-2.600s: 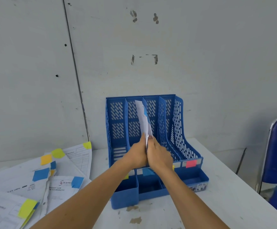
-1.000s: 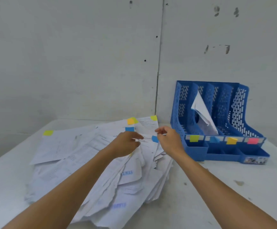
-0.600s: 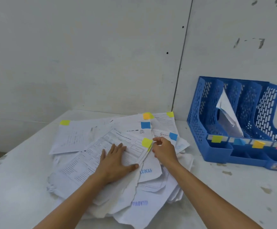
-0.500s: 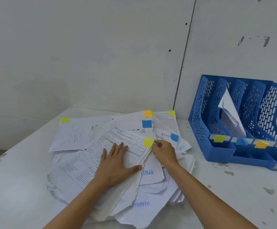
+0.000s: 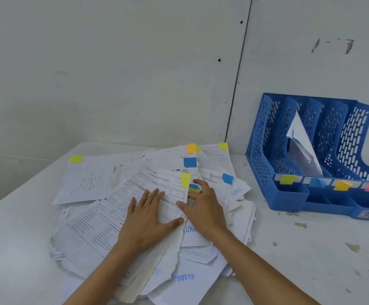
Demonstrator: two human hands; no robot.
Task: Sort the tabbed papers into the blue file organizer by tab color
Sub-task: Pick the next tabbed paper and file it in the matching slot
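Head view: at the far left the pale worktop [image 5: 14,238] runs out of frame, matt and scuffed. On it sprawls a loose pile of papers [image 5: 86,230], thin printed forms with torn, ragged near edges; the print is too fine to read. A yellow tab [image 5: 75,159] sticks to the far corner of the leftmost sheet. The left hand [image 5: 148,219] lies flat on the top sheet [image 5: 104,216], fingers straight and spread, pressing it down and covering part of its print. That sheet bears a yellow-green tab [image 5: 185,180] at its far right corner. Just beside it the right hand [image 5: 203,208] rests on the pile with fingers loosely bent and its thumb across the top sheet's edge, near the left thumb; whether it grips any paper cannot be told. Its fingers half hide two more tabs. A blue stamp [image 5: 183,278] near the front shows only in part, reading "PROVED". Farther back sit an orange tab [image 5: 192,148] and a blue tab [image 5: 189,162]. Well apart to the right stands the blue file organizer [image 5: 289,199], perforated plastic with upright dividers, its right end cut off by the frame. A curled white sheet [image 5: 300,146] leans in the second slot from the left. Labels along the front run yellow, blue, orange, pink
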